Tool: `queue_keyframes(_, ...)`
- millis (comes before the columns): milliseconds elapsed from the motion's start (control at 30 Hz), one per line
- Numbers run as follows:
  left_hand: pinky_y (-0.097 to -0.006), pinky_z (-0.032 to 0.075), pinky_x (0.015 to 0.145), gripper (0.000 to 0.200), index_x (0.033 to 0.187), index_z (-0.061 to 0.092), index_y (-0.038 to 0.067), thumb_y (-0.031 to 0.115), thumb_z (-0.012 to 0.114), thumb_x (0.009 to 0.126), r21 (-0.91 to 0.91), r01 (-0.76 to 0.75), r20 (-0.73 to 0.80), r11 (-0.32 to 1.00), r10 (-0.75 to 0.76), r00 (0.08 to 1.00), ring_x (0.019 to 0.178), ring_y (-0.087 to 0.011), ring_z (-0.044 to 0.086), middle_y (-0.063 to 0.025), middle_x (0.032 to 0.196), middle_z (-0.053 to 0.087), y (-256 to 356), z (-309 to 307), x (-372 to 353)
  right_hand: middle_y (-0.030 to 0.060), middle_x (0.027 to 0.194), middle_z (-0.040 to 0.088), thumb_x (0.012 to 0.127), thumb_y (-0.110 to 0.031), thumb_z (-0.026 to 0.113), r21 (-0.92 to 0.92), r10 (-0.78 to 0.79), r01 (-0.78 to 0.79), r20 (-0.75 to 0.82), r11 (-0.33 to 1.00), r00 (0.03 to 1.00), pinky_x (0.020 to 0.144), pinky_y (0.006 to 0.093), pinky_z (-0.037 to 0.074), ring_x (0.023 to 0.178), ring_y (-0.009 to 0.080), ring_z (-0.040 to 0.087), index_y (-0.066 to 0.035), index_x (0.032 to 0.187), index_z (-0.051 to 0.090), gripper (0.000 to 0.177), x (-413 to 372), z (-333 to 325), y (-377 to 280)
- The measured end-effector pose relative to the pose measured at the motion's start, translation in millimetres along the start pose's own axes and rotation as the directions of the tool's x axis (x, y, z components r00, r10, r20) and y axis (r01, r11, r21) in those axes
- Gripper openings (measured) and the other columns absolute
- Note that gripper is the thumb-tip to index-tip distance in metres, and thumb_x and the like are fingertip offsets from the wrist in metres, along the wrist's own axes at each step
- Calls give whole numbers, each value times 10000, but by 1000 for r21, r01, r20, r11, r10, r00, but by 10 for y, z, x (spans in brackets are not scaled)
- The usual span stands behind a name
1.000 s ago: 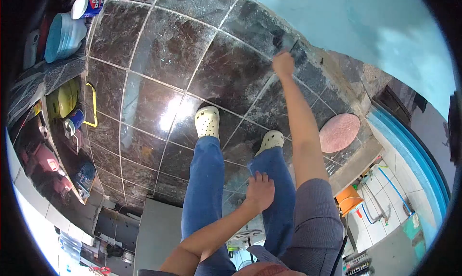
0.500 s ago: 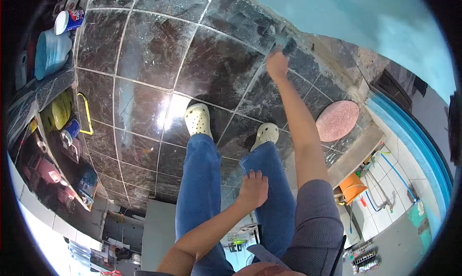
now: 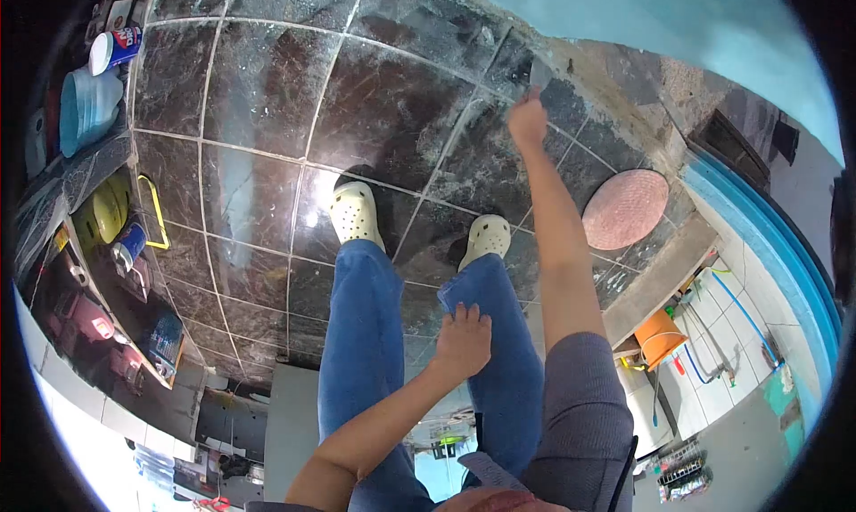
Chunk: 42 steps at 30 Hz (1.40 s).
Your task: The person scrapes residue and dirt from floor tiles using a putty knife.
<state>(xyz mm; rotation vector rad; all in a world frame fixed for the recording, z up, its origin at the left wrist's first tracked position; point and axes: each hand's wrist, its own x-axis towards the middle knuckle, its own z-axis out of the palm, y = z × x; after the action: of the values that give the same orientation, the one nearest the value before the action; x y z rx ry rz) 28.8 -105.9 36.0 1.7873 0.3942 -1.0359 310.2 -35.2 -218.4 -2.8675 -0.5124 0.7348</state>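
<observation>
Dark, marbled tile floor (image 3: pixel 250 93) fills most of the room in front of me, crossed by pale grout lines and cloudy with whitish smears towards the upper right of the frame. A light-blue wall (image 3: pixel 660 21) rises along the top right. Blue jeans (image 3: pixel 361 325) come up from the bottom centre, the knees bent. Right of centre a pink oval mat-like piece (image 3: pixel 626 210) lies on the tiles, and an orange bucket (image 3: pixel 660 337) sits at the lower right. A pair of cream clogs (image 3: pixel 355 213) is planted on the floor near the middle.

The right hand (image 3: pixel 527 122) is stretched out to the upper right, its grip clenched around the near end of something slim. The left hand (image 3: pixel 465 341) lies on the knee at lower centre, fingers spread and relaxed, grasping nothing.

Smallest is a flat blade (image 3: pixel 540 73), greyish and scraper-like, poking out beyond the clenched fingers, over the smeared tiles near the wall's foot. Whether its edge touches the floor I can't tell. I'd judge it light and thin, fairly stiff with perhaps a little spring, and unlikely to break; dust could make it slide in the palm. The end inside the fist, hidden from me, seems the right place to hold it, well back from the edge.
</observation>
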Motion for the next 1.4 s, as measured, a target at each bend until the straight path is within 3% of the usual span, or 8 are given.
queue_keyframes(267, -494, 357, 990, 395, 1193, 518, -8, 138, 457, 831, 9, 15, 85, 1000, -15, 996, 1247, -364, 407, -206, 1352, 425, 108, 27, 109, 224, 783, 639, 898, -164, 433, -101, -53, 92, 335, 991, 941, 671, 489, 492, 719, 401, 616, 49, 1357, 318, 520, -576, 113, 149)
queue_keyframes(333, -484, 359, 992, 408, 1209, 512, -5, 141, 455, 832, 40, -2, 33, 999, 1, 999, 1257, -363, 396, -203, 1354, 424, 124, 56, 119, 210, 726, 638, 900, -169, 436, 44, -88, 81, 171, 996, 981, 602, 477, 498, 642, 369, 617, 35, 1383, 291, 544, -292, 207, 167)
queue_keyframes(467, -484, 348, 1002, 411, 1217, 507, -3, 140, 452, 835, 46, -1, 96, 999, -4, 995, 1263, -359, 386, -197, 1360, 420, 215, 52, 140, 194, 680, 636, 902, -170, 441, -88, -104, 106, 32, 990, 994, 553, 473, 494, 600, 356, 613, 33, 1390, 281, 552, -501, 282, 20)
queue_keyframes(533, -484, 350, 995, 403, 1213, 509, -1, 133, 447, 838, 44, 12, 93, 999, -16, 996, 1257, -355, 392, -193, 1348, 434, 229, 130, 149, 185, 656, 630, 903, -168, 439, -19, -69, 78, 293, 997, 954, 540, 466, 491, 596, 351, 612, 28, 1386, 291, 542, -828, 175, 29)
queue_keyframes(700, -484, 337, 1009, 396, 1209, 508, -7, 126, 439, 842, 39, 23, 85, 999, -26, 996, 1248, -359, 397, -196, 1342, 434, 232, 163, 153, 203, 688, 637, 895, -170, 456, 3, -184, 184, 38, 983, 982, 554, 483, 493, 614, 370, 619, 25, 1358, 326, 518, -308, 209, 85)
queue_keyframes(833, -489, 332, 1010, 402, 1199, 508, -15, 146, 471, 833, 43, 6, 89, 999, -10, 996, 1246, -365, 396, -200, 1328, 441, 287, 228, 162, 242, 748, 633, 879, -175, 448, -57, -100, 113, 190, 992, 977, 658, 505, 495, 720, 416, 622, -22, 1350, 375, 501, -689, 51, 164)
queue_keyframes(1167, -513, 329, 1000, 417, 1169, 529, -8, 161, 538, 788, 100, 37, 88, 994, -46, 995, 1242, -379, 396, -208, 1301, 460, 309, 351, 219, 203, 880, 655, 898, -243, 430, -79, 203, -205, -30, 976, 979, 737, 487, 491, 828, 394, 626, -84, 1376, 373, 507, 227, -236, 1337)
queue_keyframes(1400, -496, 338, 992, 408, 1171, 533, -14, 132, 498, 792, 111, 48, 82, 993, -58, 995, 1215, -384, 424, -207, 1294, 473, 361, 415, 329, 238, 879, 644, 889, -240, 436, 71, 150, -155, 71, 985, 986, 747, 467, 500, 838, 394, 624, -36, 1360, 387, 515, 83, -343, 1599)
